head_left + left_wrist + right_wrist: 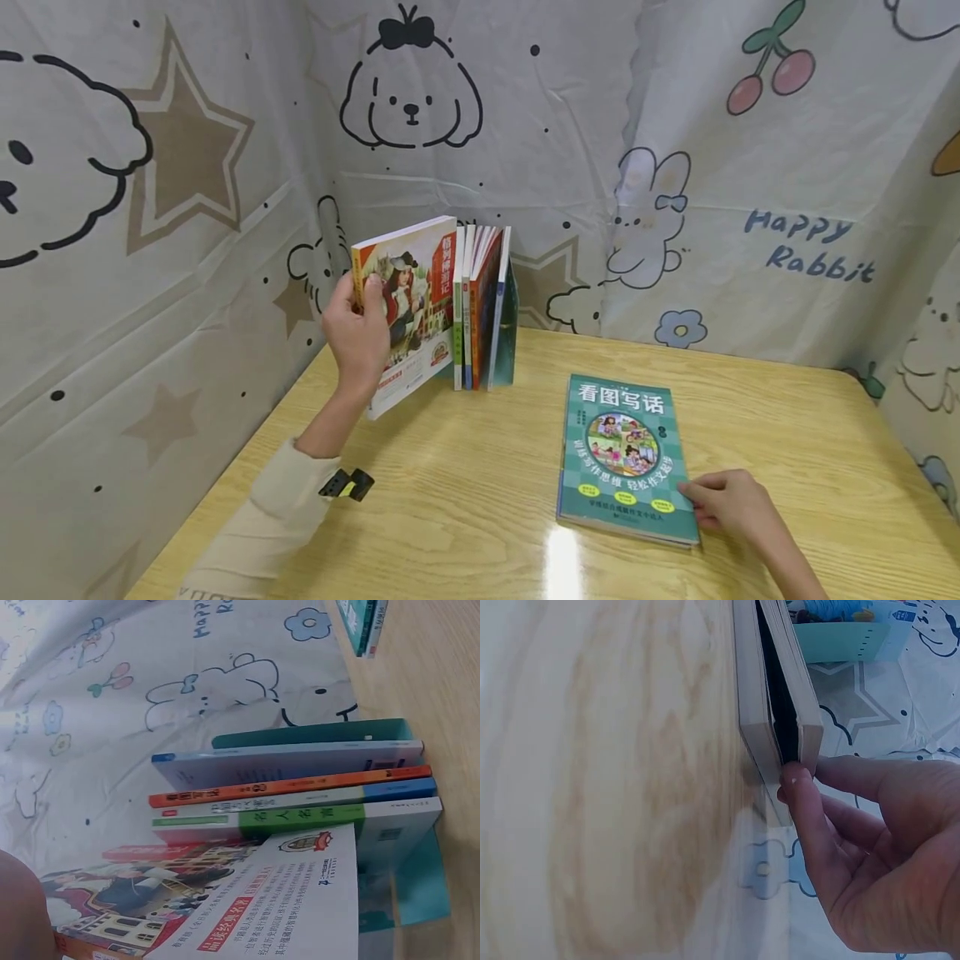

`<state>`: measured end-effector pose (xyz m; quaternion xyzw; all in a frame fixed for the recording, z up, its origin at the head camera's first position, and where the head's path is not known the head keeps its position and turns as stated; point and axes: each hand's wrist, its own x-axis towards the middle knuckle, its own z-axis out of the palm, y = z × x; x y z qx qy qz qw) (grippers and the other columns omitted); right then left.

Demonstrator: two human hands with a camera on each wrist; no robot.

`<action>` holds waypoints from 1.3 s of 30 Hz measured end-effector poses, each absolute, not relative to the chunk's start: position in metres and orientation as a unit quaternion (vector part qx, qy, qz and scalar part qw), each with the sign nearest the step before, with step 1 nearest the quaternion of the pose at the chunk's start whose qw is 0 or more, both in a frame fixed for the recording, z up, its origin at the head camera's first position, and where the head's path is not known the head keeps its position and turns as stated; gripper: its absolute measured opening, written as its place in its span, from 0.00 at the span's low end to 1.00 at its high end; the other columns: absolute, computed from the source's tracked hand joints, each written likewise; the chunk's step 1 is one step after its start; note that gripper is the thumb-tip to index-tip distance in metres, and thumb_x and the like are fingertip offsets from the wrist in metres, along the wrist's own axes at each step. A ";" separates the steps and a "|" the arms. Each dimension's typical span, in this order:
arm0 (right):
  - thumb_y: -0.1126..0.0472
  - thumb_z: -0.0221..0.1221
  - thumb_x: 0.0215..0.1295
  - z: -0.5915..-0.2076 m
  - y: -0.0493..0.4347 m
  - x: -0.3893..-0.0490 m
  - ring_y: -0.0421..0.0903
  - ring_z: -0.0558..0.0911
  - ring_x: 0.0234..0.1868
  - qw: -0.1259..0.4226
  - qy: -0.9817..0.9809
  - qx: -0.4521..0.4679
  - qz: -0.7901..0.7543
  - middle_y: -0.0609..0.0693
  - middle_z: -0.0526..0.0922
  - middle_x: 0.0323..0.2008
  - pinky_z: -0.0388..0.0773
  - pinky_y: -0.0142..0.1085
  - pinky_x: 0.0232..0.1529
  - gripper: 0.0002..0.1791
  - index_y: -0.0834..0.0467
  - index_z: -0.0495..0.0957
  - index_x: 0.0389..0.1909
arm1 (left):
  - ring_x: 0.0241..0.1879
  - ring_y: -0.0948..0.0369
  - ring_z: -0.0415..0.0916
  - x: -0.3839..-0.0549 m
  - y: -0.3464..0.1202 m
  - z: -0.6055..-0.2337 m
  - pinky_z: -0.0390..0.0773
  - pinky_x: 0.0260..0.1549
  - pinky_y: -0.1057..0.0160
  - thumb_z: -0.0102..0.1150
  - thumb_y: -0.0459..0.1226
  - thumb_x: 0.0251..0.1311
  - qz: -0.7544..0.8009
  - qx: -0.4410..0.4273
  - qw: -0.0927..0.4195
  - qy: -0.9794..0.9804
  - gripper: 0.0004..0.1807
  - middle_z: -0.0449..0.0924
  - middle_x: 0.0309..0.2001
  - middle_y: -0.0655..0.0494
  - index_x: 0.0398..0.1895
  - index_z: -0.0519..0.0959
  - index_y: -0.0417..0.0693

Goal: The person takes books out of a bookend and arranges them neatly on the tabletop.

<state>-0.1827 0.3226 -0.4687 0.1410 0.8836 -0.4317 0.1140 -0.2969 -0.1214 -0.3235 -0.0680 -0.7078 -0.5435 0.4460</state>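
My left hand grips a paperback book with a costumed figure on its cover, thumb on the front. The book is tilted at the left end of a row of upright books, whose spines are white-green, white-blue, orange and pale. Teal bookend panels flank this row. At the right, a teal book with a round picture lies flat on top of another book. My right hand pinches the teal book's near right corner; a narrow gap shows between both books in the right wrist view.
The wooden table meets a patterned cloth hung behind it and along both sides. A dark wristband with a small device sits on my left wrist.
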 end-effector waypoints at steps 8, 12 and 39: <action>0.58 0.64 0.67 -0.470 0.327 -0.181 0.45 0.84 0.28 0.117 0.880 0.130 -0.441 0.49 0.84 0.27 0.83 0.38 0.31 0.19 0.73 0.83 0.44 | 0.19 0.62 0.62 -0.285 -0.121 -0.310 0.61 0.17 0.69 0.52 0.38 0.74 -0.546 -0.085 0.457 -0.697 0.15 0.73 0.24 0.51 0.48 0.82 0.35; 0.55 0.63 0.69 -0.468 0.332 -0.180 0.47 0.85 0.31 0.110 0.879 0.133 -0.445 0.53 0.86 0.31 0.84 0.40 0.33 0.24 0.75 0.80 0.49 | 0.20 0.63 0.64 -0.280 -0.120 -0.304 0.63 0.18 0.70 0.52 0.37 0.74 -0.551 -0.086 0.462 -0.690 0.15 0.75 0.26 0.48 0.48 0.81 0.33; 0.52 0.61 0.71 -0.418 0.279 -0.178 0.44 0.82 0.53 -0.017 0.849 -0.043 -0.526 0.63 0.80 0.57 0.78 0.27 0.46 0.29 0.67 0.72 0.65 | 0.16 0.66 0.57 -0.240 -0.094 -0.287 0.58 0.14 0.69 0.53 0.34 0.73 -0.645 -0.154 0.376 -0.647 0.12 0.74 0.22 0.56 0.48 0.81 0.32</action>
